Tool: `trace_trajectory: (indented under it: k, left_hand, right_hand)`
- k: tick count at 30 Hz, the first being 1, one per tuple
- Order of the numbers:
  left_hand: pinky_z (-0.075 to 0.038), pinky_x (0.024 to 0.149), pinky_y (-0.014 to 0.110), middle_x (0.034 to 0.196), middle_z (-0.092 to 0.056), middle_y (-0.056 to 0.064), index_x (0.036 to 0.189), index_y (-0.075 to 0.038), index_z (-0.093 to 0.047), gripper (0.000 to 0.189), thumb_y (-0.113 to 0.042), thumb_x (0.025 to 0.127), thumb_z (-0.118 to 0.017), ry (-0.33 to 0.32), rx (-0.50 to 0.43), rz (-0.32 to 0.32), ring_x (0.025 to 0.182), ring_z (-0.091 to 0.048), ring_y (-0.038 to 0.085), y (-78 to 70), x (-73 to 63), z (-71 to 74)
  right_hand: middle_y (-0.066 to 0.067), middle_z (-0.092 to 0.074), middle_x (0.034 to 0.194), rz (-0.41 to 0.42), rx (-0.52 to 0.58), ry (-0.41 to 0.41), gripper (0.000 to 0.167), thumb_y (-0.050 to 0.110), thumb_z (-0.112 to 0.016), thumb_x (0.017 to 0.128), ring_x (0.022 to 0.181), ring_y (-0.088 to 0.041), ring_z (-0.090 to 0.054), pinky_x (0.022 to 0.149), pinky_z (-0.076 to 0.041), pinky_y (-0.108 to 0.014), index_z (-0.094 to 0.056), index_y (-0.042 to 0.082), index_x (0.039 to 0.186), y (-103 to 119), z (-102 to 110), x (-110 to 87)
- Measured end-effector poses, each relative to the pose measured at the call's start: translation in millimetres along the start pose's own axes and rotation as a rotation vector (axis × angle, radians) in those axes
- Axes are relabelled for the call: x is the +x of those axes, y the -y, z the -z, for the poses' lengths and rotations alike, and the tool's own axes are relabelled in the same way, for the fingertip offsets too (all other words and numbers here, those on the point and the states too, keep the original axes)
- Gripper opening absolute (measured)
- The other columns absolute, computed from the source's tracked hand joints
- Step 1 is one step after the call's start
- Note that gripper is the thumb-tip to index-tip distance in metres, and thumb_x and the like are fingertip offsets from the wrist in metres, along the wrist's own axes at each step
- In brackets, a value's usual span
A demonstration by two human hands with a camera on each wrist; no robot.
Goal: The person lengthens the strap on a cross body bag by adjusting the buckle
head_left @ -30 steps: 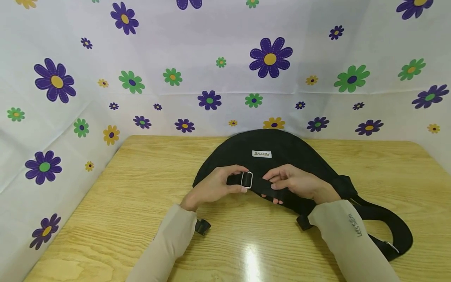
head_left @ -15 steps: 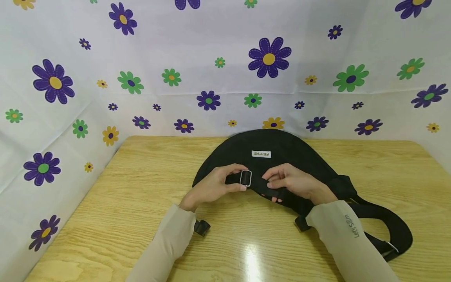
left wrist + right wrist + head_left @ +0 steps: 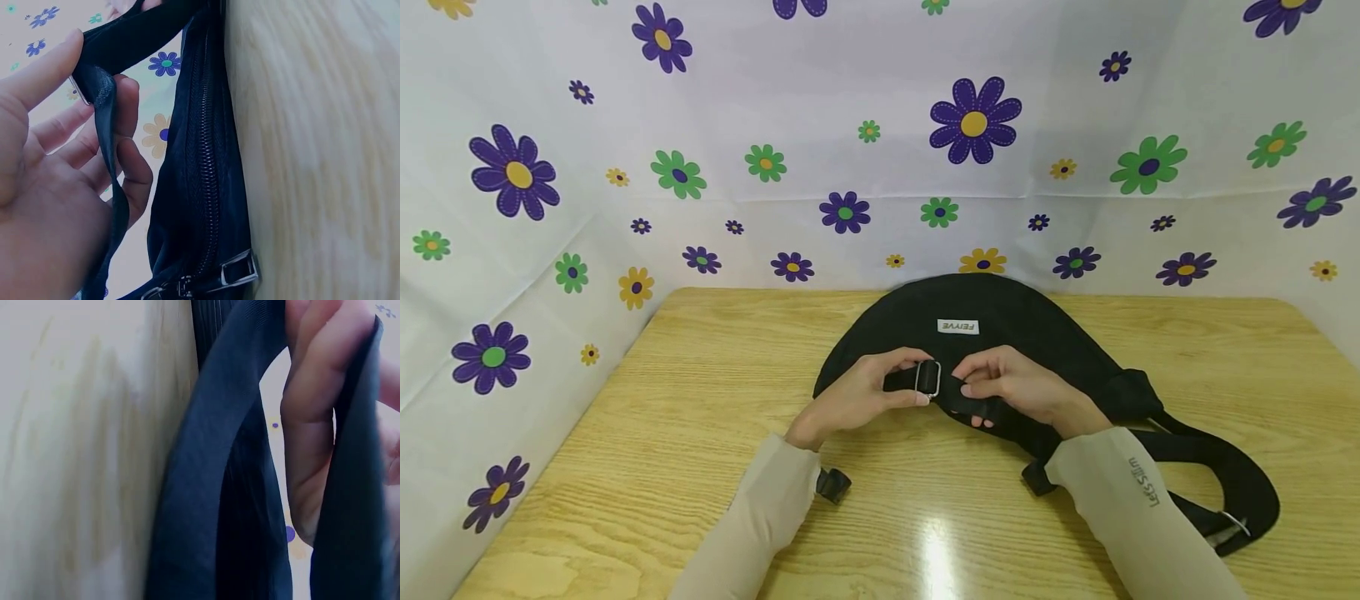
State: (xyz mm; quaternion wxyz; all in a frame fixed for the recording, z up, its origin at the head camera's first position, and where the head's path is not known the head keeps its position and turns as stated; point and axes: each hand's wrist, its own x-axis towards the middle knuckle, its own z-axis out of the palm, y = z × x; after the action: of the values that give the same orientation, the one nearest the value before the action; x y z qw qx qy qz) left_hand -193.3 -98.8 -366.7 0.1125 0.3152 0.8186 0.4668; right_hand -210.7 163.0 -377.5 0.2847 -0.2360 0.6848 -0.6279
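Note:
A black waist bag (image 3: 1000,304) with a small white label (image 3: 958,327) lies toward the back of the table. In front of it my left hand (image 3: 850,396) pinches the black strap at its silver slider buckle (image 3: 937,379), thumb below and index finger above. Close on the right, my right hand (image 3: 1033,387) pinches the same strap (image 3: 953,396) between thumb and fingers. The left wrist view shows the webbing (image 3: 134,40) passing through the slider, with a loose length hanging across the palm. Strap lengths (image 3: 206,450) also run beside the right hand's curled fingers.
A black plastic clip (image 3: 832,485) lies by the left sleeve, another black clip (image 3: 1037,477) by the right sleeve. On the right the strap forms a wide loop (image 3: 1255,492). The bag's zipper (image 3: 206,144) faces the left hand. Behind the wooden table (image 3: 737,350) hangs a flowered cloth (image 3: 715,108).
My right hand has shifted slightly left along with the strap, closer to the slider. The clip by the right sleeve has moved a little left. My left hand keeps its pinch almost in place.

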Motion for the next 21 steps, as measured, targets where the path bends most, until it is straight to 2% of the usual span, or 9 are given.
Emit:
trace_trajectory:
  k: [6, 12, 17, 21]
  left_hand:
    - [-0.044, 0.103, 0.043, 0.124, -0.066, 0.011, 0.141, 0.0, -0.054, 0.05, -0.014, 0.096, -0.072, 0.022, -0.026, -0.021, 0.113, -0.059, 0.019, -1.0, 0.6, -3.3]
    - [-0.044, 0.104, 0.046, 0.128, -0.064, 0.013, 0.145, 0.002, -0.05, 0.055, -0.014, 0.097, -0.071, 0.01, -0.038, -0.004, 0.118, -0.058, 0.021, -1.5, 0.3, -4.4]
    - [-0.043, 0.106, 0.046, 0.13, -0.063, 0.012, 0.146, 0.001, -0.05, 0.055, -0.015, 0.097, -0.071, 0.016, -0.037, 0.007, 0.121, -0.057, 0.022, -2.2, 0.4, -3.9]
    - [-0.042, 0.107, 0.045, 0.133, -0.062, 0.014, 0.145, 0.001, -0.05, 0.055, -0.016, 0.097, -0.071, 0.002, -0.001, 0.022, 0.124, -0.056, 0.023, -1.5, 1.1, -2.6]
  right_hand:
    - [-0.008, -0.073, 0.087, 0.024, 0.045, -0.026, 0.015, -0.011, -0.051, 0.097, 0.061, -0.016, -0.068, 0.055, -0.053, -0.026, -0.063, -0.01, 0.106, 4, -8, 3.3]
    - [-0.008, -0.073, 0.09, 0.021, 0.087, -0.065, 0.016, -0.011, -0.05, 0.098, 0.061, -0.017, -0.067, 0.059, -0.056, -0.028, -0.063, -0.005, 0.104, 8, -15, 5.6]
    - [-0.011, -0.072, 0.093, 0.002, 0.094, -0.042, 0.014, -0.009, -0.049, 0.1, 0.064, -0.019, -0.067, 0.062, -0.056, -0.029, -0.059, -0.009, 0.109, 5, -13, 4.9]
    - [-0.012, -0.071, 0.094, 0.004, 0.089, 0.005, 0.013, -0.008, -0.049, 0.1, 0.066, -0.02, -0.066, 0.064, -0.056, -0.031, -0.058, -0.008, 0.109, 2, -6, 2.7]
